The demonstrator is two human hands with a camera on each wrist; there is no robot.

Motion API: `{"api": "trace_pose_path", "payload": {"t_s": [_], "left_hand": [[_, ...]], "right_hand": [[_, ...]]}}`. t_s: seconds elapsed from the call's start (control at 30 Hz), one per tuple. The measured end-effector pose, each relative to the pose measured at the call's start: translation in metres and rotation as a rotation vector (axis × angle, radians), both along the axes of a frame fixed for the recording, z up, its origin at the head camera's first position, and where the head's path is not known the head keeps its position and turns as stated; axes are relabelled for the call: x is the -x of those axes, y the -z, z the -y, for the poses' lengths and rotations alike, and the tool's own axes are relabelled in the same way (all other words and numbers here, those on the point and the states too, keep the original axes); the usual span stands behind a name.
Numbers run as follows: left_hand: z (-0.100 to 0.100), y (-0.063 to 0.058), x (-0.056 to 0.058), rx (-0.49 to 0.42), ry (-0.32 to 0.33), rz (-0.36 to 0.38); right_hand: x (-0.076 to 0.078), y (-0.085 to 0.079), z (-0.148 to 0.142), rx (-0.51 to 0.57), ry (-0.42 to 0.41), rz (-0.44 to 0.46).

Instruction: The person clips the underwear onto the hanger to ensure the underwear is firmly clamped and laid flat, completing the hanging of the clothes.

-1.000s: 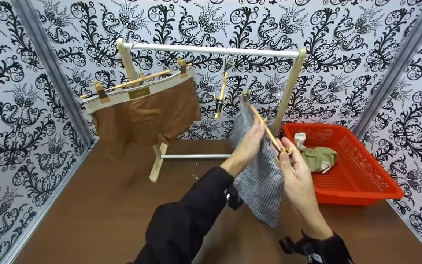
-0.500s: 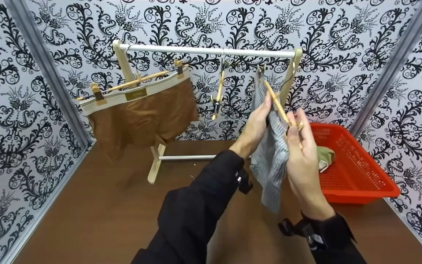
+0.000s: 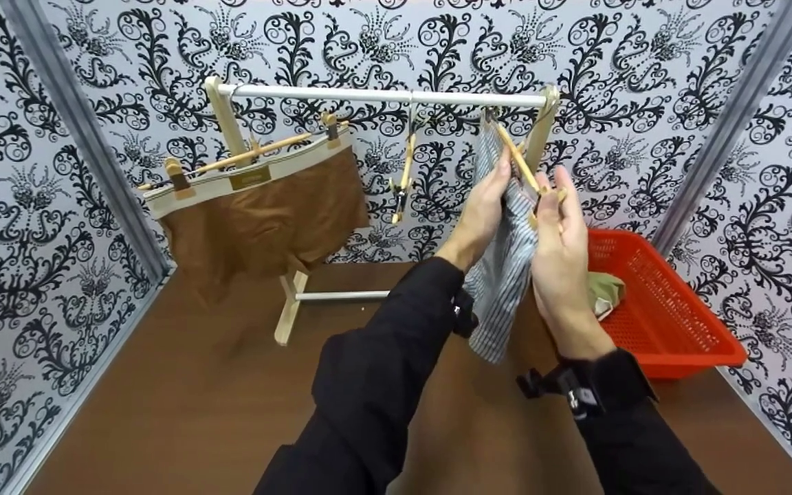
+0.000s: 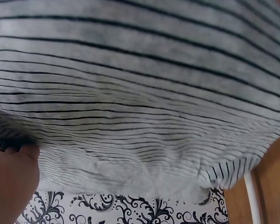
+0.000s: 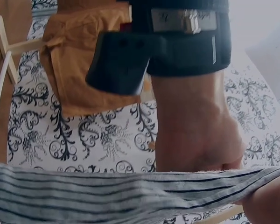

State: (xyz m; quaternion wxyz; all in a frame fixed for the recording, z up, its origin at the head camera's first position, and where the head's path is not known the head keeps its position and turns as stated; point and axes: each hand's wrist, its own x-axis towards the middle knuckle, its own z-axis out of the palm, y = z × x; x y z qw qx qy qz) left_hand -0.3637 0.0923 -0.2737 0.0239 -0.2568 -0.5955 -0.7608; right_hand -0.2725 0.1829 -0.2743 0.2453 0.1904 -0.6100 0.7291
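A striped grey-and-white garment (image 3: pixel 502 289) hangs from a wooden clip hanger (image 3: pixel 521 163) near the right end of the rack. My left hand (image 3: pixel 482 210) holds the hanger's bar from the left side; its fingertips are partly hidden. My right hand (image 3: pixel 561 254) pinches the clip at the hanger's near end, where the garment's edge is. The hanger's hook stands by the rack's right post; whether it rests on the rail (image 3: pixel 382 95) I cannot tell. Striped cloth (image 4: pixel 130 93) fills most of the left wrist view and crosses the bottom of the right wrist view.
Brown shorts (image 3: pixel 272 213) hang by clips on another wooden hanger at the rack's left. A bare clip hanger (image 3: pixel 406 172) hangs mid-rail. On the right, a red plastic basket (image 3: pixel 685 302) holds a green garment (image 3: pixel 606 290). Patterned walls enclose the brown tabletop (image 3: pixel 183 412).
Both hands have raised the hanger and striped garment toward the rail's right end. The hook has come up beside the right post. The head view has shifted slightly.
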Motion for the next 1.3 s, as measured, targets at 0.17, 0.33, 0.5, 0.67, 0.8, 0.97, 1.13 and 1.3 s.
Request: {"api": "trace_pose_path", "payload": {"t_s": [0.17,0.33,0.5,0.67,0.8,0.97,1.13,1.3], "left_hand": [[0.0,0.007,0.007,0.035,-0.02,-0.05],[-0.001,0.013,0.009,0.042,-0.012,-0.08],[-0.002,0.015,0.005,0.012,0.025,-0.048],[-0.004,0.019,0.002,0.014,0.069,-0.026],[-0.008,0.021,0.0,-0.003,0.104,-0.06],[-0.012,0.024,-0.003,0.019,0.101,-0.137],[-0.014,0.025,-0.009,0.085,0.052,-0.168],[-0.012,0.028,-0.022,0.142,-0.037,-0.189]], "right_hand": [[0.012,0.002,-0.005,-0.064,0.018,0.02],[0.014,0.005,-0.008,-0.122,0.039,0.035],[0.01,0.004,-0.007,-0.149,0.049,0.059],[0.007,0.006,-0.009,-0.121,0.007,0.053],[0.003,0.008,-0.013,-0.131,-0.039,0.028],[-0.001,0.008,-0.02,-0.166,-0.082,0.0],[-0.005,0.005,-0.028,-0.217,-0.092,0.011],[-0.009,0.004,-0.035,-0.254,-0.114,0.002]]}}
